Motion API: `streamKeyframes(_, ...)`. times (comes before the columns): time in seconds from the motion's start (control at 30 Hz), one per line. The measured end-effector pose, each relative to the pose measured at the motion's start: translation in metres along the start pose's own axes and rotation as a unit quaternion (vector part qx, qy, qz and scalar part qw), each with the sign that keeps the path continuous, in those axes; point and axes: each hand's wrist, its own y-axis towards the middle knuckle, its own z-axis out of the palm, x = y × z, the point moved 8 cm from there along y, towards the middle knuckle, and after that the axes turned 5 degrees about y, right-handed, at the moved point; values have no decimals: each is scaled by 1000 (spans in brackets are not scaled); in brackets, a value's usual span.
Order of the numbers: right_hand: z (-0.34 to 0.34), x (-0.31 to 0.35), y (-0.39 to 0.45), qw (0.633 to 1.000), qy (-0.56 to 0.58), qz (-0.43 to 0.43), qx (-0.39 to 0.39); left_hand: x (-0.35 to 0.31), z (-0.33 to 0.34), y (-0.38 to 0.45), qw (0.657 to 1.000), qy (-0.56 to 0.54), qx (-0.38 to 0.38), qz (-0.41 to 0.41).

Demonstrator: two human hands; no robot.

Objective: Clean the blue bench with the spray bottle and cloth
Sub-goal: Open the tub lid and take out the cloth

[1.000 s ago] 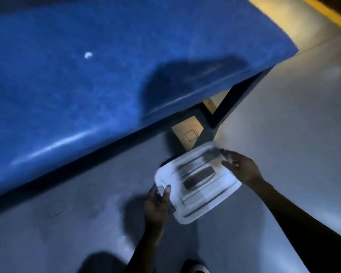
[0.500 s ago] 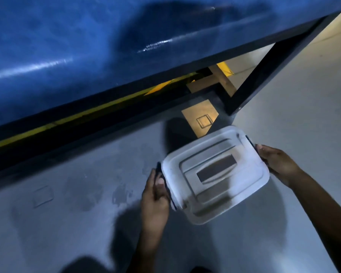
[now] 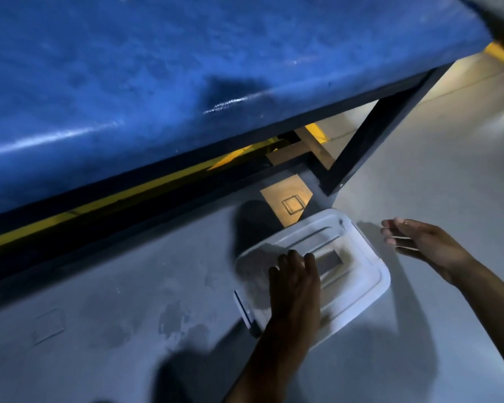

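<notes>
Near me on the floor, a lidded white box (image 3: 358, 274): light, stiff, slick plastic. Left hand (image 3: 296, 282) rests flat on the lid, fingers (image 3: 291, 258) gripping nothing; right hand (image 3: 425, 242) hovers open beside it. Lift by the end latches. Beyond, the blue bench (image 3: 186, 68); no bottle or cloth is visible.

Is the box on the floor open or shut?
Shut: the white lid lies flat over the box. The left hand rests on it; the right hand hovers clear. Whether its latches are fastened, cannot tell.

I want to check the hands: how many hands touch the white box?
1. The left hand lies on the white box lid; the right hand hovers open beside it.
</notes>
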Motion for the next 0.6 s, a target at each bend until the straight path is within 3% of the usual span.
streamKeyframes(0.1, -1, 9, -3, 1000, -9, -19, 6, -2, 6, 10, 1000, -19, 20, 8)
streamKeyframes(0.2, 1, 14, -7, 1000, 0, -29, -1, 1, -12, 12, 999, 9, -38, 34)
streamKeyframes(0.27, 1, 19, -10, 999, 8, -33, -9, 0, -14, 8, 998, -7, -17, 64)
streamKeyframes(0.33, 2, 24, -13, 999, 13, -33, -17, 4, -20, 4, 996, -52, -6, 69)
streamKeyframes(0.5, 23, 46, -26, 996, -29, -84, -5, 34, -85, -24, 964, -213, -150, 51)
streamKeyframes(0.6, 35, 49, -25, 997, -5, -71, 1, 86, -106, -40, 946, -282, -157, -24)
